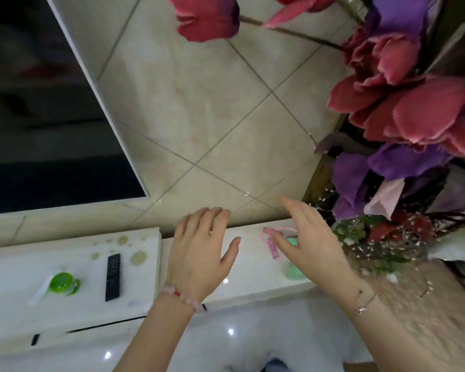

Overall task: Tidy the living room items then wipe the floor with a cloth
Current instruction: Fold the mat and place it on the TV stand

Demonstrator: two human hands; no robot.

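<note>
Both hands, left hand (199, 248) and right hand (309, 242), are held open above the white cabinet top (134, 277), nothing gripped; a pink strap (273, 244) is seen beside the right thumb.

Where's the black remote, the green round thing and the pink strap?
black remote (112, 277): head view, middle of its long body.
green round thing (62, 283): head view, its shiny top.
pink strap (273, 249): head view, the straight darker stretch near its lower end.
</note>
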